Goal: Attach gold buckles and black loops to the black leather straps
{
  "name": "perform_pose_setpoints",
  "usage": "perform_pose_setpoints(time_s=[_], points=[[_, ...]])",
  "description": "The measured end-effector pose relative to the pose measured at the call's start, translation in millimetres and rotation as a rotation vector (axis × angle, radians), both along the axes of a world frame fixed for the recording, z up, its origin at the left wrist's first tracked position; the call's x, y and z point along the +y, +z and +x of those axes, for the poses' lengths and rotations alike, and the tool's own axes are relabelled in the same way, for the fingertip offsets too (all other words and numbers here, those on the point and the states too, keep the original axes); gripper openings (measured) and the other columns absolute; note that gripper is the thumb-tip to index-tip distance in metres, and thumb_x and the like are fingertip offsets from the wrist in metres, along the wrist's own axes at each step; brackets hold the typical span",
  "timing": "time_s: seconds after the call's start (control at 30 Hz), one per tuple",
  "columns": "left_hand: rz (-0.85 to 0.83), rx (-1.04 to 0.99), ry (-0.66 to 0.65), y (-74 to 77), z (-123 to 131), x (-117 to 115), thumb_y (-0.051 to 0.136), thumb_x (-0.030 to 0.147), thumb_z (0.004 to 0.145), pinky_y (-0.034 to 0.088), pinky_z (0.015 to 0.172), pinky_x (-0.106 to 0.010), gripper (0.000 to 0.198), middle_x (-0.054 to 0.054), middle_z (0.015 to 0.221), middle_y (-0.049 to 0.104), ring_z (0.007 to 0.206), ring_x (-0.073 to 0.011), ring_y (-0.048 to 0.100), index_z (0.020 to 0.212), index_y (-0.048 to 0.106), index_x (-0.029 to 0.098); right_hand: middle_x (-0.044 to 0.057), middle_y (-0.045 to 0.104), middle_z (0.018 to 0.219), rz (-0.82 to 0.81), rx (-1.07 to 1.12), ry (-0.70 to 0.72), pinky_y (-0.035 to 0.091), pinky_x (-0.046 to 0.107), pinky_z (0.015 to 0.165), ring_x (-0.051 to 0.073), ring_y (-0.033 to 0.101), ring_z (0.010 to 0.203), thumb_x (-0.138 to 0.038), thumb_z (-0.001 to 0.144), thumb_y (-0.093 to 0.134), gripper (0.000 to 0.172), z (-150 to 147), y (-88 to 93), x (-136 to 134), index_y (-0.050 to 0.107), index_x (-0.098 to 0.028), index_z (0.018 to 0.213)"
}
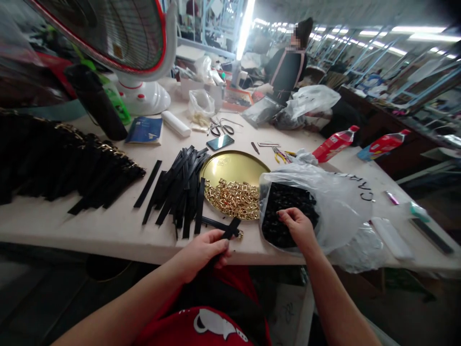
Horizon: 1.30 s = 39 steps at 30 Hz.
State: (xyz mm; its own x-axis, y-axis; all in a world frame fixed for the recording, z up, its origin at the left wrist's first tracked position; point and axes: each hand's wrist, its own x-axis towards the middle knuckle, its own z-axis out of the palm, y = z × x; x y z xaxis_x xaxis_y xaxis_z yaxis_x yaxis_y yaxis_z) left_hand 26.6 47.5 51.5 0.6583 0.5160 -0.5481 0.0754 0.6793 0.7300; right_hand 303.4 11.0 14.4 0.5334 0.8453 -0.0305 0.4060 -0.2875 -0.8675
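Between the thumb and fingers of my left hand (pixel 209 249) is a black strap (pixel 231 228), with a small gold buckle (pixel 240 234) at its far end. My right hand (pixel 297 226) is over the mouth of a clear plastic bag (pixel 338 206) full of small black pieces (pixel 284 202). Its thumb and fingertips are pinched together; whatever they hold is too small to make out. A round gold tray (pixel 234 166) behind my hands carries a heap of gold buckles (pixel 234 198). Loose black straps (pixel 183 178) lie in a pile left of the tray.
Finished-looking straps with gold metal (pixel 90 163) are heaped far left, near a dark bottle (pixel 95 101) and a fan (pixel 140 96). Past the tray lie a phone (pixel 220 142), scissors (pixel 220 127) and pliers (pixel 279 154). Red-labelled bottles (pixel 334 143) stand tilted right. A person (pixel 288 67) is beyond the table.
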Motion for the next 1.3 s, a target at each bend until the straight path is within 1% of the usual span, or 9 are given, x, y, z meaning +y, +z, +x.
perform_pose_setpoints(time_s=[0.07, 0.13, 0.27, 0.43, 0.53, 0.73, 0.87, 1.07, 1.3], points=[[0.210, 0.066, -0.062, -1.4, 6.0, 2.4, 0.054, 0.037, 0.077, 0.032, 0.044, -0.016, 0.025, 0.005, 0.058, 0.050, 0.045, -0.0045, 0.042, 0.087, 0.055, 0.014, 0.001, 0.063, 0.072, 0.035, 0.468, 0.023, 0.043, 0.027, 0.061, 0.013, 0.056, 0.061, -0.046, 0.063, 0.067, 0.032, -22.7, 5.3, -0.5, 0.057, -0.020, 0.079], [0.418, 0.124, -0.113, -0.3, 12.5, 5.3, 0.048, 0.041, 0.079, 0.030, 0.044, -0.017, 0.028, 0.005, 0.054, 0.047, 0.045, -0.0057, 0.040, 0.080, 0.055, 0.014, 0.000, 0.065, 0.075, 0.025, 0.806, 0.065, 0.045, 0.024, 0.062, 0.010, 0.057, 0.060, -0.040, 0.061, 0.072, 0.037, -49.5, 9.4, -1.5, 0.059, -0.022, 0.090], [0.718, 0.274, -0.170, 2.5, 18.9, 10.9, 0.041, 0.042, 0.083, 0.029, 0.047, -0.019, 0.032, 0.004, 0.053, 0.047, 0.048, -0.0086, 0.042, 0.078, 0.057, 0.016, -0.001, 0.066, 0.075, 0.035, 1.085, 0.097, 0.048, 0.022, 0.064, 0.008, 0.059, 0.061, -0.031, 0.060, 0.075, 0.034, -90.7, 11.5, -2.6, 0.064, -0.022, 0.091], [0.872, 0.383, -0.198, 0.3, 9.1, 13.1, 0.039, 0.036, 0.083, 0.034, 0.056, -0.021, 0.030, 0.001, 0.067, 0.058, 0.063, -0.0127, 0.051, 0.082, 0.062, 0.017, 0.000, 0.067, 0.079, 0.060, 1.026, 0.105, 0.049, 0.023, 0.065, 0.010, 0.060, 0.064, -0.030, 0.063, 0.073, 0.028, -102.1, 1.6, -1.9, 0.066, -0.022, 0.089], [0.854, 0.355, -0.168, -1.0, 2.5, 11.7, 0.038, 0.033, 0.084, 0.037, 0.063, -0.021, 0.029, -0.001, 0.078, 0.063, 0.072, -0.0142, 0.054, 0.087, 0.062, 0.017, 0.000, 0.066, 0.079, 0.039, 0.950, 0.117, 0.049, 0.025, 0.066, 0.011, 0.060, 0.064, -0.029, 0.064, 0.073, 0.028, -102.5, -5.9, -2.8, 0.065, -0.022, 0.090], [0.812, 0.366, -0.155, -2.7, -4.7, 8.7, 0.037, 0.034, 0.084, 0.038, 0.065, -0.021, 0.031, 0.000, 0.081, 0.065, 0.073, -0.0145, 0.056, 0.092, 0.063, 0.018, -0.001, 0.065, 0.077, 0.041, 0.850, 0.162, 0.048, 0.027, 0.068, 0.011, 0.059, 0.065, -0.032, 0.066, 0.070, 0.026, -106.8, -10.0, -4.1, 0.065, -0.023, 0.090], [0.837, 0.381, -0.243, -6.5, -10.5, 9.7, 0.039, 0.033, 0.084, 0.037, 0.065, -0.021, 0.029, 0.001, 0.083, 0.065, 0.075, -0.0147, 0.057, 0.094, 0.063, 0.021, -0.001, 0.063, 0.069, 0.016, 0.728, 0.233, 0.049, 0.028, 0.067, 0.012, 0.058, 0.064, -0.032, 0.068, 0.068, 0.023, -109.5, -4.4, -6.5, 0.066, -0.023, 0.089], [0.917, 0.509, -0.398, -10.0, -14.7, 13.3, 0.037, 0.034, 0.083, 0.033, 0.059, -0.023, 0.030, -0.002, 0.075, 0.064, 0.069, -0.0165, 0.055, 0.080, 0.062, 0.019, -0.001, 0.059, 0.077, -0.002, 0.513, 0.396, 0.047, 0.025, 0.060, 0.012, 0.058, 0.064, -0.029, 0.068, 0.066, 0.016, -111.2, 2.5, -9.1, 0.068, -0.023, 0.083], [0.854, 0.435, -0.387, -16.5, -16.2, 10.4, 0.033, 0.032, 0.086, 0.034, 0.063, -0.025, 0.028, -0.004, 0.078, 0.061, 0.074, -0.0180, 0.054, 0.079, 0.056, 0.018, -0.003, 0.061, 0.058, -0.073, 0.621, 0.316, 0.045, 0.025, 0.058, 0.012, 0.057, 0.056, -0.027, 0.067, 0.066, 0.017, -118.7, -4.7, -11.6, 0.065, -0.020, 0.082]])
